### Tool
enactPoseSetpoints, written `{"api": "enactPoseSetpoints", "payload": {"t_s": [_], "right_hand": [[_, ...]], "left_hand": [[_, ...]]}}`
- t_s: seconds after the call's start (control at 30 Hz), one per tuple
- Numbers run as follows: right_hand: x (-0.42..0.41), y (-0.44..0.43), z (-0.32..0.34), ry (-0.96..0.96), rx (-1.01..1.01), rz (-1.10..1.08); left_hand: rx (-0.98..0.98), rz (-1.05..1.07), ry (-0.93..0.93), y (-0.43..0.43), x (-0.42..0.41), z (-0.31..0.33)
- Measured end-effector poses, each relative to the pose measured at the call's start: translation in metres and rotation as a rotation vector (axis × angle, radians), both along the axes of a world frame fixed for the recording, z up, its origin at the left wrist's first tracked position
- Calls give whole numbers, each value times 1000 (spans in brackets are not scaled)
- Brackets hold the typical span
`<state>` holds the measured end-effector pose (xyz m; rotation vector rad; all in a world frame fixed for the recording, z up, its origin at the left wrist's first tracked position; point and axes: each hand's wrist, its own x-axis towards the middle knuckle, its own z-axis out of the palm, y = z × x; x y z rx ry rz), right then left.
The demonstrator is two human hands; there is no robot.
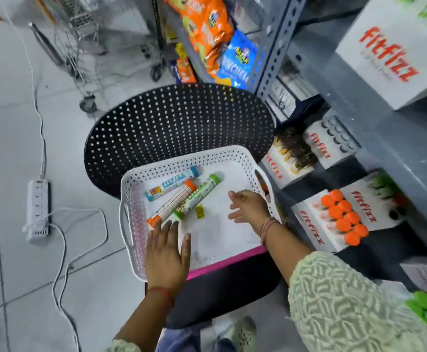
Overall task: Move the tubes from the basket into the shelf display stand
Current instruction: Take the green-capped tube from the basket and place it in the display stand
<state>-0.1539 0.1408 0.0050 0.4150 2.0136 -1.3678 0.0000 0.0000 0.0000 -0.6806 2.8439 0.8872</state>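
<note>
A white perforated basket point(235, 158) rests on a black chair. Three tubes lie in its far left part: a blue-capped tube point(171, 183), an orange-capped tube point(173, 204) and a green-capped tube point(198, 196). A small yellow tag point(200, 212) lies beside them. My left hand point(168, 252) hovers flat and open over the basket's near left side, fingertips close to the orange-capped tube's end. My right hand point(249, 207) is open over the basket's right side, holding nothing. On the shelf to the right a white display stand point(311, 224) holds several orange-capped tubes point(344, 219).
The black perforated chair point(176, 118) backs the basket. Grey metal shelving point(395, 138) on the right carries more white boxes point(387, 52) and snack bags point(207, 29). A power strip point(37, 207) with white cables lies on the tiled floor at left; a wheeled trolley point(80, 52) stands beyond.
</note>
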Motion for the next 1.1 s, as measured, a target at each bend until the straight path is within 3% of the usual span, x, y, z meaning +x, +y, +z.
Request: {"api": "enactPoseSetpoints", "payload": {"t_s": [0.23, 0.43, 0.53, 0.8, 0.93, 1.1], "right_hand": [[-41, -54, -40, -17, -17, -160], [-51, -87, -67, 80, 119, -179], [-42, -76, -64, 58, 30, -296], [3, 10, 16, 378, -49, -514], [27, 72, 74, 623, 41, -592], [66, 159, 148, 853, 192, -752]], "left_hand": [[-213, -64, -12, 9, 13, -34], [-261, -64, 0, 9, 15, -41], [-267, -69, 1, 9, 15, -41], [-150, -107, 30, 9, 10, -20], [-103, -185, 47, 36, -16, 4], [-61, -459, 283, 124, -64, 62]]}}
